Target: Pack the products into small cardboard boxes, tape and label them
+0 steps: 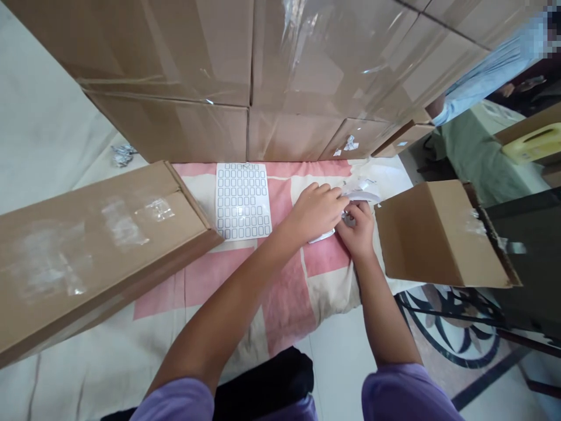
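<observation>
Over the pink and cream cloth, my left hand [319, 211] is closed with its knuckles up, its fingertips meeting those of my right hand [359, 231]. Thumb and fingers of the right hand pinch together around something small and shiny, mostly hidden. Just beyond the fingertips is a clear, white-edged curved thing that looks like a roll of clear tape [363, 196]; which hand grips it, I cannot tell. Part of a flat white item [323, 237] shows beneath my left hand. To the left lies a white sheet of outlined rectangular labels [242, 202], with a few gaps in its rows.
Stacked, taped cardboard boxes [289, 134] form a wall behind the cloth. A long carton [100, 245] lies at left, and an open carton [421, 234] stands at right. Crumpled foil-like scrap [123, 155] sits at far left. Another person's sleeve [491, 76] and a yellow jug [532, 143] appear upper right.
</observation>
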Demonstrator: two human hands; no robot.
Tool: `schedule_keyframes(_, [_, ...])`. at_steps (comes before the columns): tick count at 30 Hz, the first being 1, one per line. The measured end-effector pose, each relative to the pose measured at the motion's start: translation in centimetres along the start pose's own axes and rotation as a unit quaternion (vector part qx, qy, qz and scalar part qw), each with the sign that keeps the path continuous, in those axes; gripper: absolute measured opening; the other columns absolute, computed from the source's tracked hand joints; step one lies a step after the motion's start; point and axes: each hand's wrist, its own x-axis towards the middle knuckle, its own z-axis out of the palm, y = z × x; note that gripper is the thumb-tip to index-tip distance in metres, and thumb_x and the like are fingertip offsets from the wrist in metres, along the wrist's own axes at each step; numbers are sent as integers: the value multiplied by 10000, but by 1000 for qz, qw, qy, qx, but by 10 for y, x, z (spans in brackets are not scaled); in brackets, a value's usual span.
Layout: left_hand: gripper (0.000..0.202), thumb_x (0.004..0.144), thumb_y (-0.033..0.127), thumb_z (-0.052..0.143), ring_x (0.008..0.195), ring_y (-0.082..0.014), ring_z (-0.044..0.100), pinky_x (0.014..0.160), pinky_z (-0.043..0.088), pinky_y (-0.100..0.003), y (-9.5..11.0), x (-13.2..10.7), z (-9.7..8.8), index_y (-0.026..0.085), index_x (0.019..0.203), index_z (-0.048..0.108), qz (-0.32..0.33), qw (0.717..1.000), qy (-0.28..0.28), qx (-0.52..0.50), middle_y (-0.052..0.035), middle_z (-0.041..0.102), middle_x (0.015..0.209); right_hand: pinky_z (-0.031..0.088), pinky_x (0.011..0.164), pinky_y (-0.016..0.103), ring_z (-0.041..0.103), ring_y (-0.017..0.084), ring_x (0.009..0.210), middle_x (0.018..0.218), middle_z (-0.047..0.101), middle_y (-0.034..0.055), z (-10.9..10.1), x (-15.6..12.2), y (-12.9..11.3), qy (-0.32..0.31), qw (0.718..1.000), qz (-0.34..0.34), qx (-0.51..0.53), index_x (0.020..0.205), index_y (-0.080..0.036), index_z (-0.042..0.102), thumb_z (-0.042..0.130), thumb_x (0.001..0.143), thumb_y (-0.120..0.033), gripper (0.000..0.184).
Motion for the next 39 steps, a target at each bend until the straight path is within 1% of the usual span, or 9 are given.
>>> schedule_keyframes(5, [272, 1039, 230, 437, 926, -232, 627, 766, 358, -387, -1, -3, 2, 171, 974, 694, 2, 1000, 23, 9, -64, 715, 998, 525, 732, 362, 579, 206, 773, 869, 574, 40, 0, 0, -6, -6, 1000, -6, 6, 825, -224, 655, 643, 846, -256, 41])
schedule_keyframes(8, [289, 1032, 174, 437, 917, -226, 631, 783, 347, -388, -2, -3, 7, 182, 881, 684, 20, 1000, 13, 9, -54, 705, 940, 520, 711, 358, 574, 207, 770, 858, 562, 37, 0, -1, -8, -17, 1000, -2, 6, 827, -223, 654, 637, 848, -262, 47])
schedule_keyframes(12, [305, 1045, 134, 377, 939, -223, 638, 794, 349, -387, 0, -1, 8, 163, 959, 668, 33, 998, 45, 9, -74, 705, 974, 495, 674, 347, 552, 203, 742, 820, 556, 33, 3, -1, -1, -17, 1000, 9, 2, 777, -218, 630, 639, 838, -263, 77])
schedule_keyframes(18, [318, 1088, 269, 360, 994, -218, 650, 846, 378, -367, -5, 0, -31, 170, 1001, 650, -60, 985, 153, -49, -67, 713, 1051, 512, 665, 333, 556, 180, 687, 858, 646, 48, 4, 1, 13, -14, 997, 71, -2, 938, -198, 719, 712, 831, -354, 190])
schedule_keyframes(24, [314, 1078, 278, 397, 896, -182, 644, 792, 363, -334, -26, -18, -58, 188, 906, 644, -83, 973, 202, -79, -26, 709, 948, 537, 957, 433, 686, 261, 1086, 1200, 729, 115, 0, -3, 12, 19, 996, 66, 57, 1172, -198, 698, 492, 1017, -402, 329])
schedule_keyframes(28, [268, 1061, 278, 437, 857, -176, 627, 790, 371, -330, -45, -32, -44, 198, 904, 639, -103, 962, 228, -106, -20, 696, 920, 561, 844, 429, 713, 258, 937, 1116, 729, 136, -4, -5, 15, 66, 994, 90, 11, 1197, -173, 618, 536, 974, -405, 332])
schedule_keyframes(32, [244, 1042, 258, 444, 847, -174, 614, 761, 394, -306, -65, -45, -15, 201, 890, 626, -188, 942, 205, -188, -33, 687, 927, 400, 1051, 601, 663, 328, 1046, 861, 709, 78, -25, 26, 14, 104, 975, -13, -195, 1040, -190, 624, 616, 869, -359, 240])
schedule_keyframes(35, [243, 1029, 261, 461, 841, -171, 618, 735, 398, -298, -73, -50, 0, 201, 864, 628, -205, 938, 182, -214, -33, 692, 935, 292, 1128, 642, 639, 334, 1107, 782, 670, 51, -39, 72, 10, 16, 958, -115, -262, 966, -207, 654, 601, 896, -346, 164])
schedule_keyframes(39, [225, 1013, 266, 489, 865, -185, 628, 735, 394, -308, -76, -51, 2, 200, 868, 648, -208, 936, 168, -228, -35, 702, 946, 494, 979, 503, 648, 303, 1039, 1137, 680, 138, -30, 124, 11, -259, 924, -188, -211, 1055, -200, 732, 611, 925, -406, 272])
